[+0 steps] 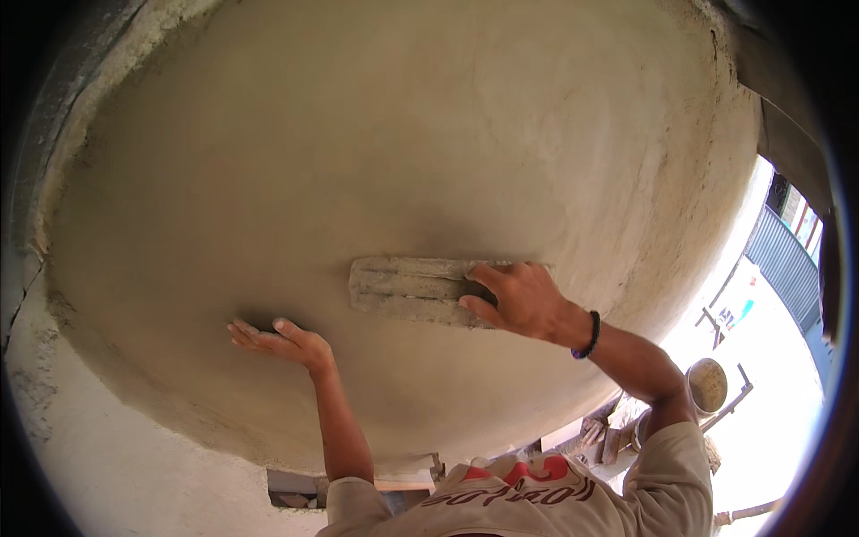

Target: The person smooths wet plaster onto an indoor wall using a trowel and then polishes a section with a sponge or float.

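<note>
A broad curved plastered surface (447,134), greyish beige, fills most of the head view. My right hand (523,300), with a dark bead bracelet at the wrist, grips a long mortar-stained plastering trowel (398,291) lying flat against the plaster right of centre. Lower left, my left hand (282,345) is open, fingers stretched out, close to or touching the plaster; which of the two I cannot tell.
A rough rim (64,166) borders the plaster on the left, beside a cracked pale wall (80,421). Down on the bright ground at the right are a bucket (707,385), bars (729,407) and scattered debris; blue corrugated sheeting (783,259) stands beyond.
</note>
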### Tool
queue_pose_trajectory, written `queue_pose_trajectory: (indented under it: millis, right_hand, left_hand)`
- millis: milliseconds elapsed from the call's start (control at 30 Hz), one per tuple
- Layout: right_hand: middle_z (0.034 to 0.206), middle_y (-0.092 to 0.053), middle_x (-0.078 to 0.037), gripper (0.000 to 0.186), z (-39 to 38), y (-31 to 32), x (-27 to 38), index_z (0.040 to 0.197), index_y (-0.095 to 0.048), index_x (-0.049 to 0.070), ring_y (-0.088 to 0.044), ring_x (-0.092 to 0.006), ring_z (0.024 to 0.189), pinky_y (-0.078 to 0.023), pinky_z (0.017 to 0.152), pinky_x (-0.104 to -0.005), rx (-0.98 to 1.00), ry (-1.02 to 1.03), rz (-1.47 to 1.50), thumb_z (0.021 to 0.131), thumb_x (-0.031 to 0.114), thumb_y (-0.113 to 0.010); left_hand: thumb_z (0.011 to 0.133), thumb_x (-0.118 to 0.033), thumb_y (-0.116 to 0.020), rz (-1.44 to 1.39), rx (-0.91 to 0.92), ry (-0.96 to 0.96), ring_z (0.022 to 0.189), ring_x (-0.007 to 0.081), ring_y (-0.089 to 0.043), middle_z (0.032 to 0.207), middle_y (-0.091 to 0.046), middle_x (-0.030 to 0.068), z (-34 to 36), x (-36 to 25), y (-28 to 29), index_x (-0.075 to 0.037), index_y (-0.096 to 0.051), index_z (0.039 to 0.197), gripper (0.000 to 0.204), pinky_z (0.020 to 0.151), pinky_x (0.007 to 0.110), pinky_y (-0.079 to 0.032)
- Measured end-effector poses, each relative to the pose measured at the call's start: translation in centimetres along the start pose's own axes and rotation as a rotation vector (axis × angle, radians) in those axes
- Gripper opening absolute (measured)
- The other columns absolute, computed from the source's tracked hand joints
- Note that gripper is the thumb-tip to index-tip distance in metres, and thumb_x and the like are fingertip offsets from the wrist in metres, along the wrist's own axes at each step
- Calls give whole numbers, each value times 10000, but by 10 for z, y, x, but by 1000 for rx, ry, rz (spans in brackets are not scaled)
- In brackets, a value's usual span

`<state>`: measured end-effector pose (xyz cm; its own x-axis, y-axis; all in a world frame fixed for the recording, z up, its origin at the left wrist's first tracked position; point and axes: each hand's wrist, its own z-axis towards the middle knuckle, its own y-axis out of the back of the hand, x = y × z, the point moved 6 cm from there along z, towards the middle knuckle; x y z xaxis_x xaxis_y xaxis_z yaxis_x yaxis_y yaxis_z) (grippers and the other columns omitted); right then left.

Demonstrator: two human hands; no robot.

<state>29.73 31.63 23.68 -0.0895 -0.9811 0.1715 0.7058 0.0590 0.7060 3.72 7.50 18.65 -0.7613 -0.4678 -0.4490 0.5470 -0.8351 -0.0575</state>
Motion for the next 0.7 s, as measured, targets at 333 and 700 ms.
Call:
queue_pose_trajectory:
  millis: [333,700]
  right_hand:
    - [631,-586,-236,300,130,118,30,1003,-486,-44,-590,-423,598,-481,562,-489,-816,-135,99,913,219,-599]
    - [828,-713,-136,398,104,158,33,1058,-665,43,-699,-228,703,-546,666,-301,-389,53,-136,839,365,-745]
  left_hand:
    - [1020,-472,-258,-31,-20,-28,1438,464,-35,1554,-84,247,3,2,3,31,-167,1489,694,1109,638,-137]
    - [1021,-509,-241,2,9,-57,1439,464,-27,1551,-96,249,1,13,9,33,-172,1486,718,1113,638,-114]
